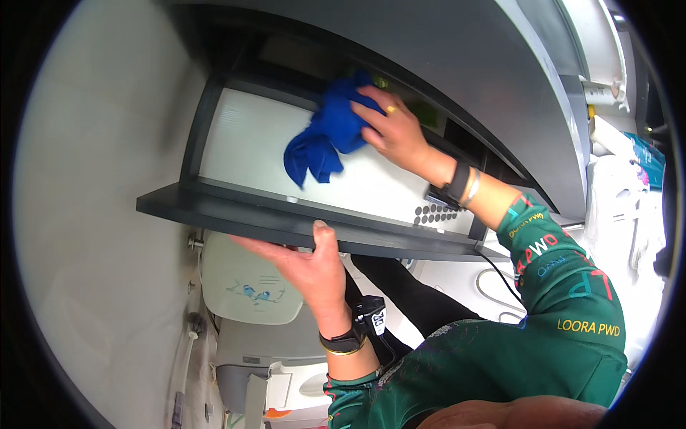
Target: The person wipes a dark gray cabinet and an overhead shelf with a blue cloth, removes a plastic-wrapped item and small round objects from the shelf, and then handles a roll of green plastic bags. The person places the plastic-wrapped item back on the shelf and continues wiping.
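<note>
A dark grey drawer [185, 155] with a white bottom stands pulled out from a dark cabinet. My right hand [396, 126] is inside it, gripping a crumpled blue cloth [340, 120]. One end of the cloth hangs loose over the white drawer bottom [252, 137]; the far part bunches up by the drawer's back side. My left hand [316, 268] holds the drawer front [257, 212] from outside, thumb up against its edge, some fingers hidden by the panel. Small round dark pads [437, 214] lie in rows at the drawer's right end.
A pale wall [96, 161] runs along the left. Below the drawer are a pale green panel with two painted birds [254, 292], a brush [195, 324] and a grey-and-white fixture [268, 343]. The cabinet's grey top [429, 43] overhangs the drawer; a white washbasin [595, 43] is far right.
</note>
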`<state>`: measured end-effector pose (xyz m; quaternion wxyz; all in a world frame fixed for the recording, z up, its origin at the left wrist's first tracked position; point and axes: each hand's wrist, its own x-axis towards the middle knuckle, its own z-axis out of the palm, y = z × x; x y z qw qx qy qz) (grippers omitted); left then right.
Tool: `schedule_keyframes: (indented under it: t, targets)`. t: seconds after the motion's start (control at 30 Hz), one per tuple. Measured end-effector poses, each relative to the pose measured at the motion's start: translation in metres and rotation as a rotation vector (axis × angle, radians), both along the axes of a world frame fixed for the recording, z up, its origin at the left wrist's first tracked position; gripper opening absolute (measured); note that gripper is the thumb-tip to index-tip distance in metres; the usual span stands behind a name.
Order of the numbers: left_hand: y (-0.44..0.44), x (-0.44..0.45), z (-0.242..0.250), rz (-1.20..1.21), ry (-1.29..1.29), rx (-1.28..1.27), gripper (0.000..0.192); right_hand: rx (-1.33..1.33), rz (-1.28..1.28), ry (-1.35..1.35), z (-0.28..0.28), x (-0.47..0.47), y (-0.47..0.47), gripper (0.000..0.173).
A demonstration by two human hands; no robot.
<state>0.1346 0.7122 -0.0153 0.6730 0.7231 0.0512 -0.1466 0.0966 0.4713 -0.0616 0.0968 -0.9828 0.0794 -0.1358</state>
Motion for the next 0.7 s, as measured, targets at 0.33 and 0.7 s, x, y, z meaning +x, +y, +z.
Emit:
schedule_keyframes:
  t: [0.33,0.7]
  targets:
    - [-0.003,0.002,0.008,-0.017,-0.002,0.005,0.101,-0.046,-0.24,0.317,0.035,-0.203,-0.053,0.045]
    - [-0.004,0.005,0.015,-0.042,-0.001,-0.011,0.099,-0.232,-0.476,0.678,0.046,-0.354,-0.105,0.029]
